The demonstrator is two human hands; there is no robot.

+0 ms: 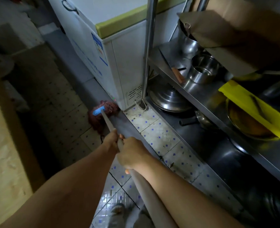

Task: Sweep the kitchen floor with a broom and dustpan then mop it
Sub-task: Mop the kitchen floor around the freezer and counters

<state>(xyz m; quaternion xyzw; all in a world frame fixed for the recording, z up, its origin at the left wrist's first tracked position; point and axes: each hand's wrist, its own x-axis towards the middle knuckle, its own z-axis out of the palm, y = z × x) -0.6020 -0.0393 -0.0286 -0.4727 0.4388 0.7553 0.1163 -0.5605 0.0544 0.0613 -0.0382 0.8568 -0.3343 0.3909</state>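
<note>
the mop head (103, 115) lies on the tiled floor (154, 129) against the near corner of the chest freezer (113, 51), with its handle (108, 123) running back toward the viewer. the left hand (112, 139) holds the handle ahead of the right hand (131, 153). right of the freezer stands a metal shelf rack (200, 94); 2 pots (201, 69) sit on its middle shelf, a lid (167, 97) on the bottom one. a shoe (117, 209) rests on the floor below the hands.

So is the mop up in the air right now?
No, the reddish mop head lies down on the tiled floor beside the corner of the white freezer, while both hands hold the handle.
</note>
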